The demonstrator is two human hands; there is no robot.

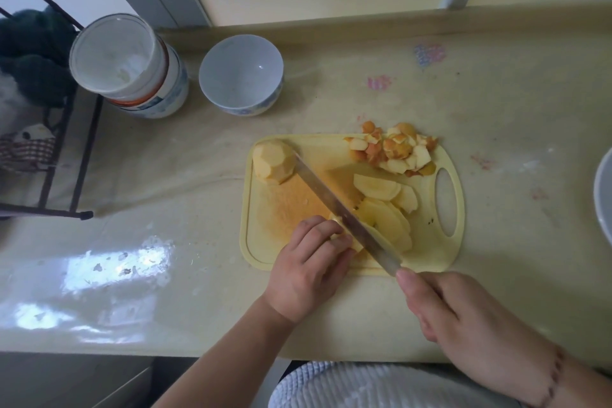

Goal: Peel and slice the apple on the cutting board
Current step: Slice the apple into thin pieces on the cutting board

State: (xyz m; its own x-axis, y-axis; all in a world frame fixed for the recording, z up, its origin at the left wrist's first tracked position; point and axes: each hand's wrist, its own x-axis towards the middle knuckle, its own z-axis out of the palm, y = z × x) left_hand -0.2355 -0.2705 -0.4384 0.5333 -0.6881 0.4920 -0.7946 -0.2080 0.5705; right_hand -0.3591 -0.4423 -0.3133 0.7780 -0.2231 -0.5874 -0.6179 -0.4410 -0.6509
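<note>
Cutting board (265, 242): left hand (309, 270) curled, pinning apple piece (341, 235); right hand (463, 318) gripping knife (344, 212); slices (384, 209), peelings (394, 149), peeled half (273, 161).

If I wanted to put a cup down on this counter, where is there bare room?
Bare counter lies left of the cutting board, below the white bowl and stacked bowls. Another patch lies right of the board. The board itself is crowded: peels, slices, peeled half, knife and both hands.
</note>
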